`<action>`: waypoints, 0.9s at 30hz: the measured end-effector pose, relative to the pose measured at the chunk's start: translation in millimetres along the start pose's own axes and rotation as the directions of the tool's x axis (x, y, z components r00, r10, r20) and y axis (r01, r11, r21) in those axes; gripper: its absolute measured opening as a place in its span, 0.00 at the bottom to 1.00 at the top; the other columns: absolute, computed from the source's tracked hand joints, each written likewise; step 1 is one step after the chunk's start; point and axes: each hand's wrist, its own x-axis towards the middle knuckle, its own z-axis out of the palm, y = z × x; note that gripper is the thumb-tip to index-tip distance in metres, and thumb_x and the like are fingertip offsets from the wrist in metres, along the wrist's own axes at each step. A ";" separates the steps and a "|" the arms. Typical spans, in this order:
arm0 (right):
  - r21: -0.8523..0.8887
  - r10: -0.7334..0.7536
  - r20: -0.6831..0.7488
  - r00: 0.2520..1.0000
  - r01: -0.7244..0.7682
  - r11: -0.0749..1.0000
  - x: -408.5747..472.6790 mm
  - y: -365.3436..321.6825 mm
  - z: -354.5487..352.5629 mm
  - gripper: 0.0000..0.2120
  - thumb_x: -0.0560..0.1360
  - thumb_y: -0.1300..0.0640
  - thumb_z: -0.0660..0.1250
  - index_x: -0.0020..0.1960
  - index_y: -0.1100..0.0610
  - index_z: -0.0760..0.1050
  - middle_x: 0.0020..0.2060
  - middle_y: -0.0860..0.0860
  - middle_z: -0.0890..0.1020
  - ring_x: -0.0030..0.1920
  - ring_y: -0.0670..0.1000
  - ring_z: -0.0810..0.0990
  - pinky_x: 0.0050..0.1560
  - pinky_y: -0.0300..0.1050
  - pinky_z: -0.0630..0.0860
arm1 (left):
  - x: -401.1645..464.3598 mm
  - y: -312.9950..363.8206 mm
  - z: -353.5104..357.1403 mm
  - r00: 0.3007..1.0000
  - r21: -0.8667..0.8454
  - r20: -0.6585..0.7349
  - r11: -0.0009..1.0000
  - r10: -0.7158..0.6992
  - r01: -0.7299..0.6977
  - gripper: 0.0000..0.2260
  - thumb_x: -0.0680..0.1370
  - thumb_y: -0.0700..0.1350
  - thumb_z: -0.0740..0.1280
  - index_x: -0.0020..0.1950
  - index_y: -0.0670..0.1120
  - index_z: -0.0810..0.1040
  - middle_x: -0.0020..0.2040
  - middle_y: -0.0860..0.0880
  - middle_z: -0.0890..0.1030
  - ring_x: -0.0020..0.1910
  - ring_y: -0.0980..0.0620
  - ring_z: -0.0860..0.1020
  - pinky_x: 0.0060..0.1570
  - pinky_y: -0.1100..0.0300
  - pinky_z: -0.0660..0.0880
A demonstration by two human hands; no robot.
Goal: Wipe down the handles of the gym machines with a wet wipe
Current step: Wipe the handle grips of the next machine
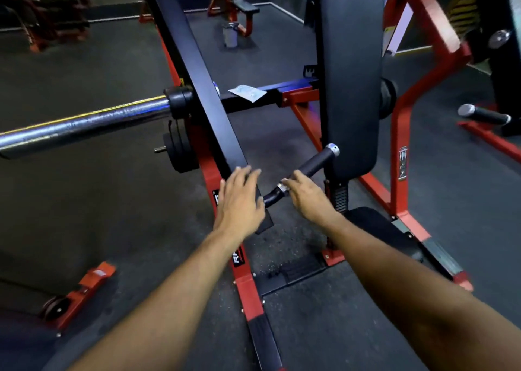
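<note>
A black grip handle (pixel 313 163) with silver collars at both ends sticks out of the red and black machine, just left of the tall black back pad (pixel 351 69). My right hand (pixel 306 197) touches the handle at its lower collar with loosely bent fingers; I see no wipe in it. My left hand (pixel 239 198) lies flat, fingers straight, on the lower end of the black lever arm (pixel 197 69). A pale wet wipe (pixel 248 92) lies on the cross beam (pixel 293 86) further back. A second black handle (pixel 483 114) shows at the right.
A chrome weight sleeve (pixel 84 122) juts out to the left at chest height. The red frame (pixel 400 134) rises at the right, and the black seat (pixel 377 229) is under my right forearm. A grey bin (pixel 230 34) and a bench (pixel 245 5) stand further back.
</note>
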 end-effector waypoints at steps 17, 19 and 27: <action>0.104 0.000 -0.113 0.994 0.012 0.995 -2.4 -1.0 25.6 0.12 0.76 0.61 0.66 0.58 0.60 0.78 0.48 0.55 0.76 0.48 0.58 0.78 0.45 0.55 0.80 | 72.3 -19.0 56.3 0.936 0.314 -0.342 0.928 -0.084 0.198 0.24 0.84 0.50 0.57 0.81 0.47 0.65 0.85 0.42 0.47 0.83 0.38 0.44 0.79 0.41 0.56; 0.095 -0.066 -0.083 0.994 0.074 0.993 -4.9 12.8 19.5 0.13 0.76 0.61 0.69 0.60 0.59 0.78 0.48 0.54 0.75 0.48 0.56 0.78 0.43 0.53 0.81 | 72.8 -20.2 57.2 0.935 0.318 -0.346 0.928 -0.077 0.194 0.24 0.84 0.50 0.57 0.81 0.47 0.66 0.85 0.42 0.47 0.83 0.38 0.44 0.79 0.41 0.57; 0.118 0.011 -0.114 0.993 0.003 0.993 5.8 -0.7 24.2 0.07 0.77 0.61 0.67 0.55 0.60 0.78 0.47 0.54 0.76 0.46 0.54 0.77 0.47 0.53 0.80 | 72.1 -18.4 55.7 0.932 0.306 -0.352 0.929 -0.091 0.206 0.23 0.84 0.49 0.57 0.80 0.48 0.67 0.85 0.42 0.47 0.83 0.38 0.44 0.77 0.41 0.61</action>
